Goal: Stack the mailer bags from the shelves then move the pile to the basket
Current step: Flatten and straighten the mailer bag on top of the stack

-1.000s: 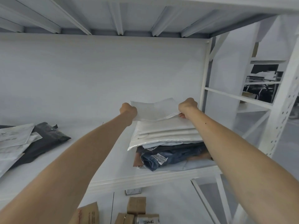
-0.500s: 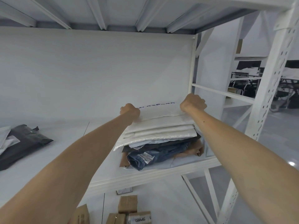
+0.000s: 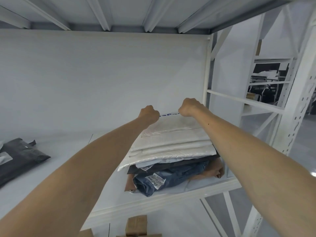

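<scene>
On the white metal shelf [image 3: 153,200] stands one pile of mailer bags [image 3: 171,159]: at least four white ones, then one black, one blue and one brown. The left hand [image 3: 149,113] and the right hand [image 3: 189,106] are curled round the far edge of the top white padded mailer [image 3: 172,124]. One black plastic bag [image 3: 20,156] lies well apart on the left, and brown cardboard boxes [image 3: 136,224] stand below. A second ago the top mailer was lifted; now it lies flat.
</scene>
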